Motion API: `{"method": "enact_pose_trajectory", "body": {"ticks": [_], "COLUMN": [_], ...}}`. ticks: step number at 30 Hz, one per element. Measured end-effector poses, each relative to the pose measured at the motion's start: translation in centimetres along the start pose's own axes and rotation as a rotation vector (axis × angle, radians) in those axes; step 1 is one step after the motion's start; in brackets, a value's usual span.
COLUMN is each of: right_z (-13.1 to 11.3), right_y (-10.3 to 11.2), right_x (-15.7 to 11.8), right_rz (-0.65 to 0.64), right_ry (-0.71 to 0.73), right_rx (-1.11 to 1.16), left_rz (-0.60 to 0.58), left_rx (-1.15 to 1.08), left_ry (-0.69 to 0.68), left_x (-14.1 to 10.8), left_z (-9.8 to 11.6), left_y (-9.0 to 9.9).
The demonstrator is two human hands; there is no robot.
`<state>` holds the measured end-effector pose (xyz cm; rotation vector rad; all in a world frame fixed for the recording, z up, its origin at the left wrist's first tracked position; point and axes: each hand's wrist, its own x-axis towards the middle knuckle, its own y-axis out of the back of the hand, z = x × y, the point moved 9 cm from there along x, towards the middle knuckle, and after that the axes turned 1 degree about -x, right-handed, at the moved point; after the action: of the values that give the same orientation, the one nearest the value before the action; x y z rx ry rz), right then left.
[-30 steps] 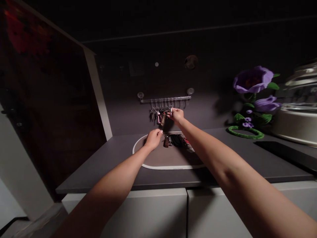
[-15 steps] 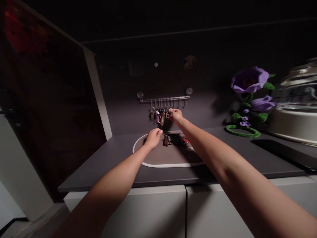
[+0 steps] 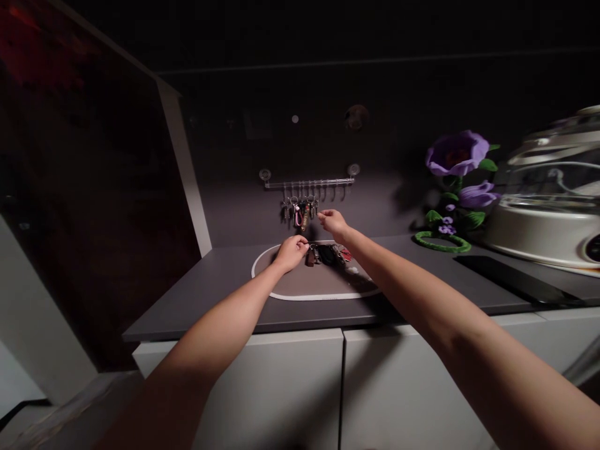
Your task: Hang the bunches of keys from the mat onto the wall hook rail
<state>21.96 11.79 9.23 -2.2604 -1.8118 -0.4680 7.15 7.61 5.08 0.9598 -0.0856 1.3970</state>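
Note:
My left hand [image 3: 293, 251] hovers low over the mat, thumb and fingers pinched together by the loose keys; what they hold, if anything, is too small to tell. Higher and to the right, my right hand [image 3: 334, 222] has its fingers curled together, their tips just beside the hanging keys [image 3: 315, 209], with nothing visible in them. Several key rings hang from the hooks of a clear rail [image 3: 309, 184], among them a pink carabiner [image 3: 297, 216] and a brown lettered strap [image 3: 305, 219]. On the mat [image 3: 300, 287] lies a bunch of keys and fobs [image 3: 327, 255], black, brown and red.
Purple knitted flowers [image 3: 457, 155] with a green ring base stand on the counter [image 3: 201, 294] to the right. Beyond them is a white appliance with a clear upper part [image 3: 539, 228]. A flat black object [image 3: 510, 278] lies in front. White cabinet doors [image 3: 290, 387] are below.
My right hand has drawn slightly down and away from the hanging keys it was touching. The keys now hang by themselves. My left hand has stayed low, closer to the keys on the mat.

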Motion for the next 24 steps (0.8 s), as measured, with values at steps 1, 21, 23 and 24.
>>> {"method": "enact_pose_trajectory", "body": {"ticks": [1, 21, 23, 24], "right_z": [0.0, 0.0, 0.0, -0.1], "right_y": [0.1, -0.7, -0.9, -1.0], "right_x": [-0.5, -6.5, -6.3, -6.3], "right_rz": [-0.008, -0.164, -0.167, -0.167], "right_ry": [0.014, 0.405, 0.416, 0.42], "right_rx": [-0.016, -0.802, -0.816, -0.819], "left_rz": [-0.003, -0.402, -0.445, -0.452], "left_rx": [0.007, -0.2, -0.177, -0.156], "left_ry": [-0.002, 0.115, 0.098, 0.093], "left_x": [0.0, -1.4, -1.5, -1.5], "left_z": [0.0, -0.5, 0.0, 0.1], "left_y": [0.0, -2.6, -2.6, -2.4]}}
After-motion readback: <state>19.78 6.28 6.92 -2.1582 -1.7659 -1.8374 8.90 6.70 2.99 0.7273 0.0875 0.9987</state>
